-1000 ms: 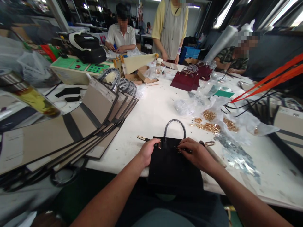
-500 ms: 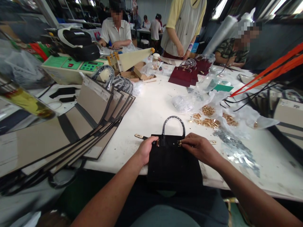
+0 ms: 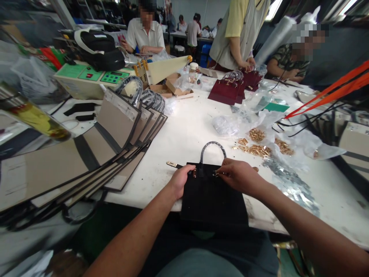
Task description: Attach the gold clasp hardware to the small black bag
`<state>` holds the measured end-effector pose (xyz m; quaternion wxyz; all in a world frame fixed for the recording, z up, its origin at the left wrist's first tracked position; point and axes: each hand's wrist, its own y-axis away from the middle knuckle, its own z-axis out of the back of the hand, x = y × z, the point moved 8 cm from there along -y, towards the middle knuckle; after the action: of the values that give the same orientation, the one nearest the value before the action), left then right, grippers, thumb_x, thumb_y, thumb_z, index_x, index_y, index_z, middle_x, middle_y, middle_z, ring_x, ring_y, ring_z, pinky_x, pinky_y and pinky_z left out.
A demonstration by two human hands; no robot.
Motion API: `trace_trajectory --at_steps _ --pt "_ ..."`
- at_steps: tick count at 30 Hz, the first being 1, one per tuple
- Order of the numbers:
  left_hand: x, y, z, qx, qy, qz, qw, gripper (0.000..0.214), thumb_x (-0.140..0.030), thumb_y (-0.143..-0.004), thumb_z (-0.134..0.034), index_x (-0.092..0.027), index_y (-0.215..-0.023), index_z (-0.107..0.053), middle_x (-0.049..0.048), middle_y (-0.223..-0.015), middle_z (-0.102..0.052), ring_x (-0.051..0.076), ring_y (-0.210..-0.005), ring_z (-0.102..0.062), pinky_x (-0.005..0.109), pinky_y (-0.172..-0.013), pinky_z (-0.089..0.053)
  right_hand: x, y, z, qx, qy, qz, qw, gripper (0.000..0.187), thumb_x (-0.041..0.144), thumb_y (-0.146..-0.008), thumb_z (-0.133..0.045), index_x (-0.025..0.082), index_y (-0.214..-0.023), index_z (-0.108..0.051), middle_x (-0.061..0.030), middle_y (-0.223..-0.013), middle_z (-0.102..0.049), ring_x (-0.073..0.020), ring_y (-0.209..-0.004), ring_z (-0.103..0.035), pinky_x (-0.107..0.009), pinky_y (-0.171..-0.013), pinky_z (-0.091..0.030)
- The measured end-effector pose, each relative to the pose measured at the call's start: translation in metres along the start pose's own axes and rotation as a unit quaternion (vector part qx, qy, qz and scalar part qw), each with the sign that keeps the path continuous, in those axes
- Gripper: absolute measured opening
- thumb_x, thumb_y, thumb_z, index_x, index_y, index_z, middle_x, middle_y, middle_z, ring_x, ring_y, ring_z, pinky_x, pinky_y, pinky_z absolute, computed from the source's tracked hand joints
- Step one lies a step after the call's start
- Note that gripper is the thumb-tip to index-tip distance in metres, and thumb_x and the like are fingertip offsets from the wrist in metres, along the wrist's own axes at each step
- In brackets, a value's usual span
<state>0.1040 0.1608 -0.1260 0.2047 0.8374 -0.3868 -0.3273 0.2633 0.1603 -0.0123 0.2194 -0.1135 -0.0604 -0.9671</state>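
Note:
A small black handbag [image 3: 211, 196] lies flat at the near edge of the white table [image 3: 187, 134], its wrapped loop handle [image 3: 213, 148] pointing away from me. My left hand [image 3: 180, 180] grips the bag's top left edge, thumb over it, beside a gold strap tip [image 3: 172, 164]. My right hand [image 3: 239, 176] pinches a small gold fitting [image 3: 215, 173] at the bag's top edge, right of the handle base.
Fanned beige bag panels [image 3: 86, 154] lie left. Piles of gold hardware [image 3: 256, 144] and clear plastic wraps [image 3: 288, 181] lie right. Maroon bags [image 3: 227, 90], a green-panelled machine [image 3: 92, 79] and three people sit or stand at the far side. Orange straps [image 3: 331, 92] cross at right.
My right hand slid slightly left along the bag's top edge toward the handle. The light tool seen by my right hand a second ago is out of sight. The camera shifted a little.

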Motion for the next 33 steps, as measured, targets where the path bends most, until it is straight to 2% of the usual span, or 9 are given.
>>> trace_trajectory --at_steps 3,7,10,15,24,33 --pt "-0.001 0.000 0.000 -0.005 -0.003 -0.003 1.000 0.016 -0.022 -0.087 -0.062 -0.011 -0.078 -0.070 0.0084 -0.068 -0.070 0.018 -0.054 -0.066 0.029 -0.056 -0.059 0.009 -0.010 -0.002 0.038 0.095 0.006 0.995 0.018 0.019 -0.092 -0.062 0.026 -0.086 -0.078 -0.0043 -0.089 -0.069 -0.0182 -0.073 -0.066 -0.030 -0.059 -0.034" --pt "-0.001 0.001 0.001 -0.011 -0.007 -0.009 1.000 0.017 -0.023 -0.085 -0.064 -0.012 -0.074 -0.069 0.0070 -0.065 -0.069 0.018 -0.054 -0.065 0.027 -0.055 -0.057 0.014 -0.016 -0.007 0.067 0.141 0.022 0.987 0.019 0.016 -0.091 -0.060 0.024 -0.085 -0.076 -0.0066 -0.090 -0.069 -0.0199 -0.074 -0.066 -0.031 -0.058 -0.030" --pt "-0.001 0.001 0.003 -0.015 -0.008 -0.013 1.000 0.017 -0.024 -0.084 -0.066 -0.013 -0.071 -0.067 0.0064 -0.064 -0.068 0.017 -0.053 -0.064 0.026 -0.054 -0.055 0.014 -0.013 -0.010 0.063 0.124 0.035 0.990 0.018 0.018 -0.092 -0.060 0.025 -0.089 -0.076 -0.0059 -0.092 -0.069 -0.0204 -0.077 -0.066 -0.032 -0.061 -0.033" --pt "0.000 -0.001 0.003 -0.012 -0.011 -0.006 1.000 0.017 -0.024 -0.083 -0.065 -0.012 -0.072 -0.068 0.0071 -0.065 -0.069 0.018 -0.053 -0.065 0.028 -0.055 -0.056 0.013 -0.004 -0.008 0.029 0.100 0.048 0.993 0.017 0.028 -0.096 -0.063 0.027 -0.106 -0.076 -0.0050 -0.096 -0.069 -0.0221 -0.083 -0.065 -0.034 -0.073 -0.039" --pt "-0.003 0.003 -0.002 -0.022 -0.022 -0.003 1.000 0.020 -0.021 -0.085 -0.062 -0.012 -0.069 -0.068 0.0059 -0.062 -0.067 0.017 -0.051 -0.064 0.029 -0.055 -0.057 0.012 -0.004 -0.016 0.018 0.100 0.065 0.993 0.016 0.025 -0.096 -0.063 0.022 -0.103 -0.076 -0.0054 -0.093 -0.069 -0.0212 -0.081 -0.064 -0.034 -0.076 -0.040" --pt "-0.002 0.000 -0.002 -0.027 -0.028 -0.004 0.999 0.017 -0.022 -0.083 -0.063 -0.012 -0.071 -0.068 0.0061 -0.064 -0.067 0.017 -0.053 -0.064 0.028 -0.055 -0.058 -0.002 -0.004 -0.022 -0.012 0.002 0.058 0.998 0.017 0.020 -0.093 -0.063 0.022 -0.102 -0.077 -0.0035 -0.093 -0.070 -0.0194 -0.087 -0.068 -0.028 -0.076 -0.044"
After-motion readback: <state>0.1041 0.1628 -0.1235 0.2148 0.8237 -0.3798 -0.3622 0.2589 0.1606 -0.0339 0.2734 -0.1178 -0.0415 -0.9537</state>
